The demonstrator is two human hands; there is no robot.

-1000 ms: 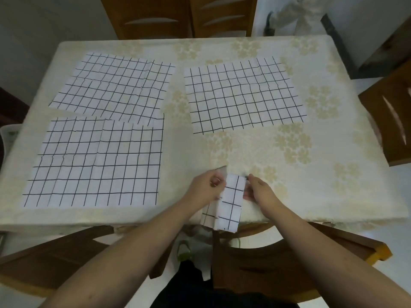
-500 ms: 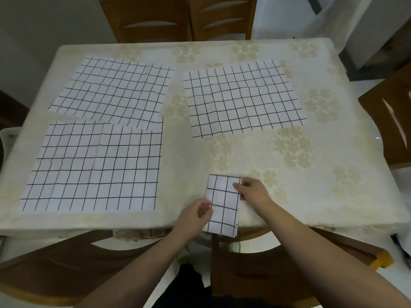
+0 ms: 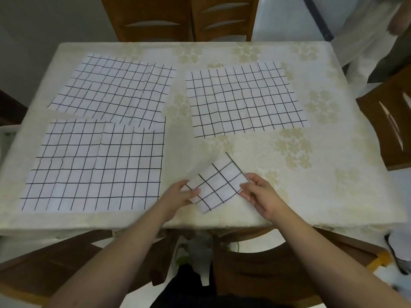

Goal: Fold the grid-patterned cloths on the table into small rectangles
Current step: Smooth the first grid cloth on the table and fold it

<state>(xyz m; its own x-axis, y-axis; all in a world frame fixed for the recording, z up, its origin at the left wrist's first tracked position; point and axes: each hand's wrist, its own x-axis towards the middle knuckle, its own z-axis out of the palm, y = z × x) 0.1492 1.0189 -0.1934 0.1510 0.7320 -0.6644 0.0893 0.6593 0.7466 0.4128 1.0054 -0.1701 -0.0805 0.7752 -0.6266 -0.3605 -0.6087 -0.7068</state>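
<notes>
Both hands are pinching a folded cloth (image 3: 216, 185) lying askew near the counter's (image 3: 311, 174) near edge: left hand (image 3: 178, 195) gripping its left end, right hand (image 3: 259, 194) its right side. Three flat cloths (image 3: 95, 163) are lying farther back.

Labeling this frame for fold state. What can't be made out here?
- Folded cloth, head view: layer count and underside hidden by its top face; both end edges covered by the left hand and right hand.
- Far-left cloth: near edge overlapped by the near-left cloth.
- Person at top right: cut off by the frame, blurred.
</notes>
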